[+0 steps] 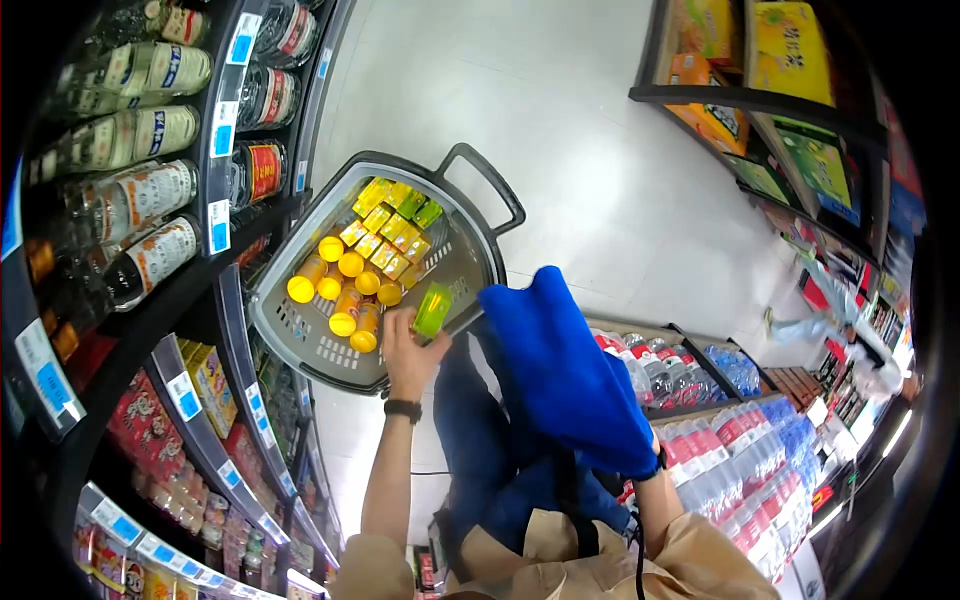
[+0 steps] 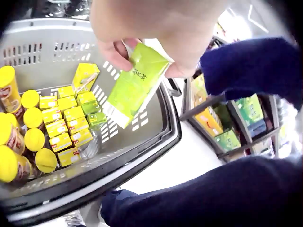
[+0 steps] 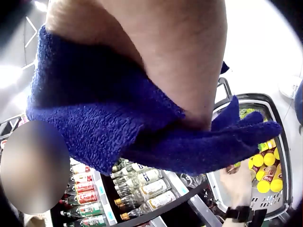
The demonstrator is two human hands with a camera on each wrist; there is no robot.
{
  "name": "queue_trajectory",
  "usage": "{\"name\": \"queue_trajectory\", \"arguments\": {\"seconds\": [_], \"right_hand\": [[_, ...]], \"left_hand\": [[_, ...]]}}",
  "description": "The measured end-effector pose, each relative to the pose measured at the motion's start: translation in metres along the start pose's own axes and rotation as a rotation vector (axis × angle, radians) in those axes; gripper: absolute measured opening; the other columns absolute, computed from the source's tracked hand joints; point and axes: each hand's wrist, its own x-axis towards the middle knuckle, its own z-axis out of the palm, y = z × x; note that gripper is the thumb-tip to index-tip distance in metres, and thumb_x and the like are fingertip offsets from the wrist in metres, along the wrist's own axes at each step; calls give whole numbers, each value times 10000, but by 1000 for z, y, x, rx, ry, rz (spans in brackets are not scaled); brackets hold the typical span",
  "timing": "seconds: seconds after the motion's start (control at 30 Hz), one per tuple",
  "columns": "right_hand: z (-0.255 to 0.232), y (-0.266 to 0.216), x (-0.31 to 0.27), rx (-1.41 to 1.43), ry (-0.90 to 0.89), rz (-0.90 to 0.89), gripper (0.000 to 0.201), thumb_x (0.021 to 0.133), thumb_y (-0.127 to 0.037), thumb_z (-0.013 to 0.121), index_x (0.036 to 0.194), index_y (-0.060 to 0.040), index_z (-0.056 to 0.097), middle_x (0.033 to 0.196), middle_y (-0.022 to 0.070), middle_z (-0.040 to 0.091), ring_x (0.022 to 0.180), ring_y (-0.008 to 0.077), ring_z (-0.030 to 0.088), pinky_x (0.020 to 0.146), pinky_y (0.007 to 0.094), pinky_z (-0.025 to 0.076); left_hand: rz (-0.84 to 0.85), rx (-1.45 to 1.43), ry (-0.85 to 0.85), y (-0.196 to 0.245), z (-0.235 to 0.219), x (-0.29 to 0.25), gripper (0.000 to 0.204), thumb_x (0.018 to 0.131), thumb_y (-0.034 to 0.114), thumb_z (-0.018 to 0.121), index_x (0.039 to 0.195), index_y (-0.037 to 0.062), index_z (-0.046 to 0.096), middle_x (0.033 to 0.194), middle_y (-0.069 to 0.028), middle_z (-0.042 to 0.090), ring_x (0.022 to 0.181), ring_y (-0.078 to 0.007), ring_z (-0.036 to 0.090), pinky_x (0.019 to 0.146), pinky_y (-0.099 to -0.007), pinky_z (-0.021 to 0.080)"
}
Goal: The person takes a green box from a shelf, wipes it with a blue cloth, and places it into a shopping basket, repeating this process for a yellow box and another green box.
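My left hand (image 1: 408,352) grips a green drink carton (image 1: 433,312) by one end, over the near side of a grey shopping basket (image 1: 460,262). In the left wrist view the carton (image 2: 139,80) hangs tilted, thumb and fingers at its top. Inside the basket stand several small yellow cartons (image 1: 380,220), a couple of green ones (image 1: 428,213), and several canisters (image 1: 343,325) with yellow lids. A blue towel (image 1: 565,370) covers my right hand, which goes in under its folds (image 3: 94,109); the fingers are hidden there.
Shelves of bottles (image 1: 150,135) line the left, right beside the basket. The basket's black handle (image 1: 510,205) sticks out over the pale floor (image 1: 560,110). Packs of bottled drinks (image 1: 720,450) stand on the right, below a rack of boxed goods (image 1: 790,50). A person (image 1: 850,320) is farther off.
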Motion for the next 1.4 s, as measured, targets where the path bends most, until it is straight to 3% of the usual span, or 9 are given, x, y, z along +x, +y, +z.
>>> {"name": "queue_trajectory", "arguments": {"seconds": [0.17, 0.4, 0.53, 0.67, 0.8, 1.0, 1.13, 1.23, 1.4], "right_hand": [[4, 16, -31, 58, -97, -7, 843, 832, -146, 787, 1531, -15, 335, 1501, 177, 460, 1149, 253, 629, 874, 416, 555], [-1, 11, -42, 111, -407, 10, 883, 817, -159, 804, 1542, -13, 322, 1518, 186, 446, 1143, 261, 634, 865, 426, 559], [11, -26, -42, 142, -640, 141, 906, 809, -166, 814, 1549, -11, 314, 1528, 191, 437, 1139, 265, 637, 859, 432, 561], [84, -79, -31, 272, -672, 549, 870, 901, -168, 748, 1597, -68, 236, 1616, 149, 326, 1458, 240, 385, 1197, 404, 345], [97, -55, -2, 170, -790, 743, 731, 934, -126, 694, 1551, -13, 319, 1531, 194, 445, 1392, 309, 458, 1176, 486, 357], [194, -122, -59, -224, -868, 312, 517, 969, -166, 666, 1425, -41, 458, 1336, 97, 552, 1199, 184, 536, 1020, 370, 446], [237, -176, -90, -400, -905, -57, 386, 992, -193, 647, 1342, -59, 551, 1206, 33, 624, 1071, 101, 589, 916, 293, 505], [251, -215, -87, -577, -1094, 40, 321, 985, -187, 657, 1273, -61, 595, 1121, 7, 642, 987, 70, 594, 838, 258, 518], [231, -217, -101, -699, -1138, 181, 208, 943, -168, 701, 1107, -55, 644, 953, -26, 621, 817, 44, 545, 662, 216, 485]], "left_hand": [[-54, -135, 20, 13, -54, -64, 436, 653, 58, 801, 1047, -2, 627, 979, -103, 594, 738, -215, 632, 649, -291, 541], [-307, -767, 65, 23, -105, -180, 420, 755, -53, 743, 1160, -65, 633, 1082, -88, 629, 898, -156, 642, 756, -278, 548], [-212, -911, 114, 89, -174, -225, 377, 805, -82, 682, 1177, -84, 627, 1124, -95, 619, 933, -154, 628, 814, -267, 532], [-76, -904, 57, 160, -243, -239, 451, 747, -101, 667, 1196, -59, 667, 1161, -106, 639, 1022, -171, 653, 858, -256, 528], [116, -666, 61, 238, -300, -247, 460, 747, -15, 666, 1205, -49, 684, 1150, -135, 655, 1023, -209, 659, 887, -301, 528], [326, -171, 461, 341, -333, -256, 478, 716, -40, 608, 1179, 34, 702, 1246, -144, 657, 1198, -339, 596, 1044, -414, 461], [304, -120, 475, 374, -325, -281, 719, 719, 79, 755, 1400, 14, 535, 1411, -157, 543, 1327, -362, 490, 1124, -452, 392], [252, -53, 485, 391, -309, -296, 1054, 639, 254, 917, 1504, -8, 374, 1547, -180, 374, 1439, -384, 355, 1173, -482, 334], [187, 3, 510, 390, -278, -313, 1111, 618, 222, 900, 1529, -13, 308, 1524, -189, 385, 1428, -388, 353, 1179, -490, 316]]}}
